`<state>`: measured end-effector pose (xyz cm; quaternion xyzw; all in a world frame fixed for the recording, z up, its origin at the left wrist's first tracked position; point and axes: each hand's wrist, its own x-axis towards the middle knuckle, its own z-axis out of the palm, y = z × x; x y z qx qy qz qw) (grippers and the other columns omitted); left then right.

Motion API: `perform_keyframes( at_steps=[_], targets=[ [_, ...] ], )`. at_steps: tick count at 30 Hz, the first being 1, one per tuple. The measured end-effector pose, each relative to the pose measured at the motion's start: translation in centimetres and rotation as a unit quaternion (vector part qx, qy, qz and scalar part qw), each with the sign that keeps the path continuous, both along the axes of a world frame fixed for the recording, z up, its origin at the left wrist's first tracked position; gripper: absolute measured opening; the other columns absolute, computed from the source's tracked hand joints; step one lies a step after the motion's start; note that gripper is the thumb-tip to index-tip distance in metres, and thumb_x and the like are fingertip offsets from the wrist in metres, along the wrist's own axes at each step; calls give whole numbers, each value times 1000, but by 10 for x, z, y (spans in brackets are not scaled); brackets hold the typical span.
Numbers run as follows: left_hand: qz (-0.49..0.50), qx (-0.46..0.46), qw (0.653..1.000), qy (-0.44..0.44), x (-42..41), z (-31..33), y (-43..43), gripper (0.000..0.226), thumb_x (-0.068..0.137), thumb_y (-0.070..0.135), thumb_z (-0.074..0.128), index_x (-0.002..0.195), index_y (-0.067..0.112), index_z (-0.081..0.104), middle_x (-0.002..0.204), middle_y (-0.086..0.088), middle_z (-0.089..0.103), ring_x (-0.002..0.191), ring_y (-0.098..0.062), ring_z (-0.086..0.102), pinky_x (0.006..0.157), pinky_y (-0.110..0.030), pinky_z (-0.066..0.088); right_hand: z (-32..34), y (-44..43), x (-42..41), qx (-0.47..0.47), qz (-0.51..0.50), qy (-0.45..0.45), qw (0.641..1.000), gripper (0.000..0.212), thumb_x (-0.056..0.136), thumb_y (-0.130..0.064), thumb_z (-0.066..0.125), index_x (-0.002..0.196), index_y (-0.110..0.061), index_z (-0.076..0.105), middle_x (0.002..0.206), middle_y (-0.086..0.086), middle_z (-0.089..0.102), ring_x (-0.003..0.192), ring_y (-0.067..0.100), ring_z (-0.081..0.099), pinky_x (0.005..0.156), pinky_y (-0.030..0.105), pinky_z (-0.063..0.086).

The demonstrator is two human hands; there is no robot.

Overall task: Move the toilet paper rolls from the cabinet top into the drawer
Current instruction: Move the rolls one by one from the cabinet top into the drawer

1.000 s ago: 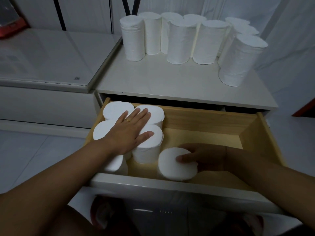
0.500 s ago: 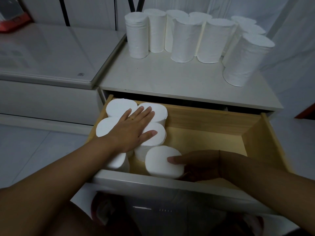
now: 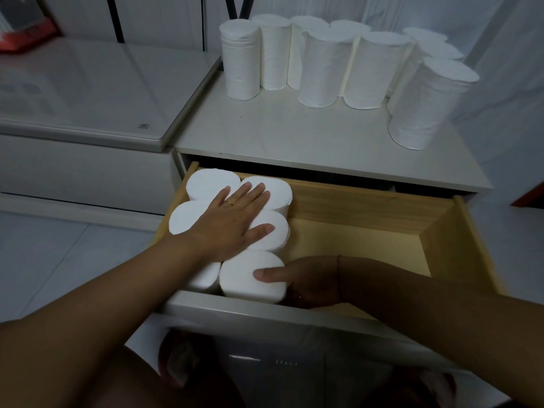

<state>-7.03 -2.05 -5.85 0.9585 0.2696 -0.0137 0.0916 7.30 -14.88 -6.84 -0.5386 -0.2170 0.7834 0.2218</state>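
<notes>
The drawer (image 3: 368, 201) is a pale wooden box with a glossy white front, pulled open under the smooth, matt white cabinet surface (image 3: 294, 134). At its left end, white paper cylinders stand on end with flat, solid-looking tops, packed in 2 columns of 3. The left hand (image 3: 232, 222), a thin gold ring (image 3: 229, 203) on 1 finger, lies flat across the packed rolls (image 3: 206, 184) with fingers straight and spread, gripping nothing. The right hand (image 3: 309, 282) grips the front roll (image 3: 247, 278). Its thumb presses on the top face and its fingers reach round the right side, mostly lost in shadow behind the drawer front. The front-left roll is largely covered by the left wrist. On the cabinet surface the remaining rolls (image 3: 323, 72), soft and faintly wrinkled, stand upright along the back. 9 can be counted, though those at the rear are partly hidden by the ones in front. Compared with 0.5 s ago, the front roll has slid left and now touches its neighbours, where a gap showed before. The left hand has not moved.
</notes>
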Motion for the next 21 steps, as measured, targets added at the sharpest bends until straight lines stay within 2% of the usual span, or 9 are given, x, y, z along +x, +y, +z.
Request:
perform_keyframes(
  at_steps=[4, 7, 10, 12, 15, 18, 21],
  targets=[
    [0, 1, 1000, 1, 1, 0, 0, 78, 84, 65, 5, 151, 27, -4, 160, 8, -10, 145, -10, -15, 118, -37, -10, 2, 3, -7, 13, 15, -13, 1000, 31, 89, -29, 59, 119, -25, 49, 132, 9, 54, 113, 24, 56, 88, 34, 54],
    [-1, 0, 1000, -2, 1, -1, 0, 77, 85, 65, 5, 151, 27, -4, 160, 8, -10, 145, -10, -16, 118, -37, -10, 3, 2, -4, 13, 42, -28, 999, 27, 89, -35, 58, 114, -27, 51, 127, 6, 57, 114, 24, 56, 96, 36, 50],
    [-1, -2, 1000, -4, 0, 1, 0, 77, 85, 65, 6, 152, 27, -3, 160, 8, -9, 146, -9, -15, 118, -36, -10, 11, 0, 7, 35, 116, -117, 986, 44, 88, -48, 53, 124, -25, 44, 134, 9, 51, 111, 23, 56, 93, 34, 49],
    [1, -2, 1000, 0, 1, 2, 0, 77, 85, 65, 7, 152, 27, -3, 160, 8, -9, 146, -10, -14, 118, -36, -9, 22, 0, 16, 86, 127, -209, 966, 48, 90, -46, 52, 130, -23, 42, 133, 9, 51, 102, 19, 57, 86, 31, 49],
    [2, -6, 1000, 1, 6, 4, 0, 75, 87, 63, 8, 152, 27, -3, 160, 7, -9, 146, -10, -14, 119, -37, -8, 43, -2, 33, 198, 47, -330, 922, 23, 93, -27, 54, 112, -15, 55, 112, 12, 60, 86, 14, 57, 82, 29, 51],
    [-8, -8, 1000, -14, 15, 8, -1, 71, 91, 61, 13, 152, 27, -2, 160, 7, -8, 146, -10, -13, 119, -36, -7, 61, 0, 63, 301, -51, -462, 833, 30, 89, -30, 59, 113, -11, 59, 97, 6, 64, 88, 17, 60, 79, 29, 50],
    [-20, 0, 999, -30, 25, 12, -5, 67, 95, 56, 20, 152, 26, -1, 160, 7, -7, 146, -10, -12, 117, -32, -8, 78, 5, 103, 353, -213, -504, 759, 33, 87, -24, 63, 116, -9, 57, 88, -7, 60, 76, -1, 59, 68, 13, 48]
  ],
)
